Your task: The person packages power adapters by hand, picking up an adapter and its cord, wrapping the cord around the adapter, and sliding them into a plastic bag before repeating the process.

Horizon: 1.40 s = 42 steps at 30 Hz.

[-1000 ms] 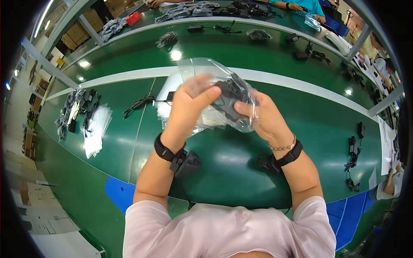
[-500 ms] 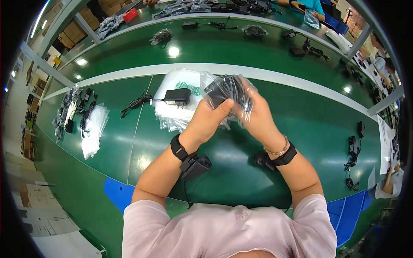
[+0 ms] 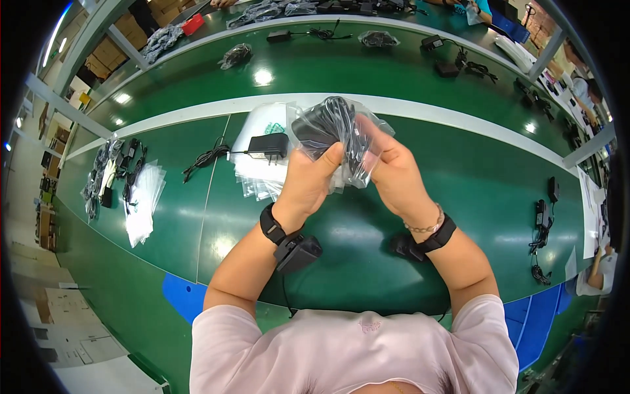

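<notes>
Holding up a clear plastic bag (image 3: 341, 141) above the green desk (image 3: 459, 171), with a black power adapter and its coiled cord already bundled inside. Left hand (image 3: 308, 180) closed around the lower left of the bag, thumb pressed up against the plastic; right hand (image 3: 390, 167) clamped on the right side, fingers pinching the loose film near the top. Bag raised between both hands, well off the desk, tilted slightly toward the body. Judging by this, at the bagging step, with the load in and the mouth of the bag not yet closed or folded; hard to tell exactly where the opening lies among the crumpled plastic. Next move likely calling for a steady hold on the contents with one hand while smoothing and folding the free flap with the other, taking care not to let the cord push back out. Behind the hands, on the desk, another black adapter (image 3: 269, 146) resting on a stack of empty clear bags (image 3: 259, 177), its cord (image 3: 205, 159) trailing left. Further left, a second pile of clear bags (image 3: 144, 203) beside a heap of bagged adapters (image 3: 105, 174). At the right edge, more loose adapters (image 3: 541, 217).
</notes>
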Each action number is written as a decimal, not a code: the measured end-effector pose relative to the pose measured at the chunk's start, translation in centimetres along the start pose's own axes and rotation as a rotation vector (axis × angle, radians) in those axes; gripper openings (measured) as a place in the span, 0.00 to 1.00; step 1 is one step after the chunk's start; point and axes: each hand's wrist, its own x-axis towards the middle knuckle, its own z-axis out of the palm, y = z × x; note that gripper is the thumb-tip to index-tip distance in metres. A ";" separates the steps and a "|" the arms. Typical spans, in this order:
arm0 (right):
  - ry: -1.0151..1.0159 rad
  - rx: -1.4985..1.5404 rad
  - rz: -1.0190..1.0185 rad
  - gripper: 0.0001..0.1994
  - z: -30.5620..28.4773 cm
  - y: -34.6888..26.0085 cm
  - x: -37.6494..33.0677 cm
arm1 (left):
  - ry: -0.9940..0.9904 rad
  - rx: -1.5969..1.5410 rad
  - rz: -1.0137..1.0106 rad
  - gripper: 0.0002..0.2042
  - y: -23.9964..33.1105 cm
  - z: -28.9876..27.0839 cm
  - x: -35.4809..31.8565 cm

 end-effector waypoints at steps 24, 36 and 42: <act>-0.104 -1.935 -0.658 0.11 -1.7 0.0 -0.9 | 0.151 0.008 -0.260 0.14 -2.7 -4.6 3.1; -0.161 -1.048 -0.807 0.09 -1.9 3.8 -0.7 | 0.094 -0.495 -0.430 0.15 -2.8 -6.7 1.8; 0.013 -1.142 -0.795 0.09 -2.8 5.1 0.0 | -0.036 -0.249 -0.118 0.13 -4.5 -3.4 0.8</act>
